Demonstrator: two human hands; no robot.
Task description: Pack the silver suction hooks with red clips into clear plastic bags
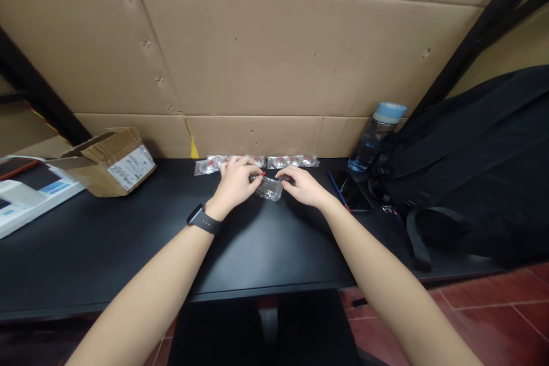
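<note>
A small clear plastic bag [270,190] stands over the black table between my two hands. My left hand [235,183], with a black watch on its wrist, is closed at the bag's upper left corner. A tiny red piece [263,174] shows at its thumb and fingertip, too small to name. On the other side, the curled fingers of my right hand [302,186] pinch the bag's right edge. Just behind lie clear packets with red bits inside: a left strip [209,165], partly covered by my left hand, and a right strip [293,162].
An opened cardboard box [114,163] and a white device [32,203] are at the left. To the right are a phone [352,190], a blue pen [338,190], a blue-lidded bottle [371,140] and a black backpack [476,171]. A cardboard wall [257,51] closes the back.
</note>
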